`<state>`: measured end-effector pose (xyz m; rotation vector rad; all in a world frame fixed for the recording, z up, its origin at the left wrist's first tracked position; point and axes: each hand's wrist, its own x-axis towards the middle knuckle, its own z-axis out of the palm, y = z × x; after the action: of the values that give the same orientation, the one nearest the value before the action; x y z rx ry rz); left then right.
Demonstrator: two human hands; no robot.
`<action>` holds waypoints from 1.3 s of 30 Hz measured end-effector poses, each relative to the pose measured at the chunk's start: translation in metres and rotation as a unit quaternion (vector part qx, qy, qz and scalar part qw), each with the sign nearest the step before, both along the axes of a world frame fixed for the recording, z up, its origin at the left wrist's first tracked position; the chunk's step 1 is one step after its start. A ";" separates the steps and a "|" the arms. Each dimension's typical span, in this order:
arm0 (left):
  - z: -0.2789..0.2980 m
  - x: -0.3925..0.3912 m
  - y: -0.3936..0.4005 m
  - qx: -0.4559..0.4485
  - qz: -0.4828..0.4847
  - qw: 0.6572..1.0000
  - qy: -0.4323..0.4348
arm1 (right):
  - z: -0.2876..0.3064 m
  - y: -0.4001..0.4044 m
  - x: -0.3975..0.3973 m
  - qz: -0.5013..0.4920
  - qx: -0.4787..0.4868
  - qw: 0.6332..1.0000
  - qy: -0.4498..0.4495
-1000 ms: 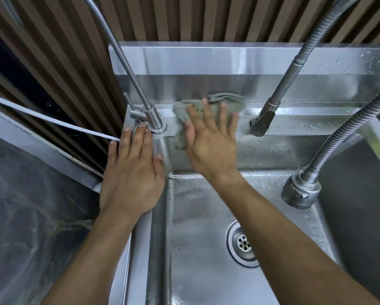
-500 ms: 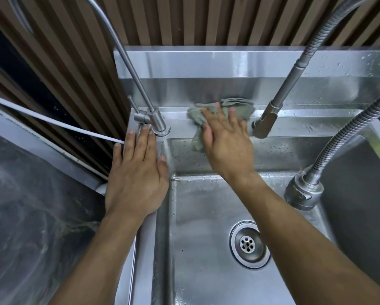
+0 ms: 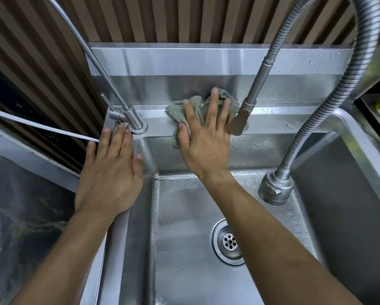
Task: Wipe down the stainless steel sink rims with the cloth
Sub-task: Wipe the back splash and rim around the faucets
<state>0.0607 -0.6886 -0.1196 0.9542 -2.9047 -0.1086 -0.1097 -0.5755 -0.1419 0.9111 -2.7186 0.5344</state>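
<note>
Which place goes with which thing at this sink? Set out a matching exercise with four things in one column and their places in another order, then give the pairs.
Things:
1. cloth
2. left hand
3. drain
4. spray head

Places:
A. in the floor of the basin
B. flat on the left rim of the sink
C. hanging on a ribbed metal hose over the basin
D. pressed under the right hand on the back rim

Pairs: 1-D, 2-B, 3-A, 4-C
</note>
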 end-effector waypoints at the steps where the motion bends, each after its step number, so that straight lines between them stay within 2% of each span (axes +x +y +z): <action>1: 0.000 0.000 0.000 0.001 0.000 1.000 0.001 | 0.001 -0.002 0.002 -0.023 0.003 1.000 -0.001; 5: 0.000 0.000 0.003 0.003 0.004 1.000 -0.003 | 0.001 -0.010 0.005 -0.066 0.026 0.997 -0.027; 12: 0.000 0.001 0.003 0.004 0.007 1.000 -0.003 | 0.007 -0.007 0.000 -0.028 0.015 0.998 -0.062; 21: 0.002 0.001 0.003 0.007 0.009 1.000 -0.010 | -0.011 0.000 -0.008 -0.003 -0.117 0.993 0.028; 32: 0.003 0.002 0.007 0.000 -0.009 1.000 0.000 | -0.008 0.016 -0.015 0.058 -0.127 0.990 0.034; 36: 0.010 0.005 0.014 -0.025 -0.048 0.997 0.057 | 0.003 0.034 -0.002 0.105 -0.151 0.981 0.053; 39: 0.015 -0.006 0.026 -0.034 -0.093 0.986 0.135 | 0.029 0.058 0.024 0.131 -0.211 0.968 -0.031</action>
<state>0.0543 -0.6630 -0.1042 0.6026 -2.7186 -0.1365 -0.0852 -0.5180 -0.1126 1.1472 -2.3973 1.1563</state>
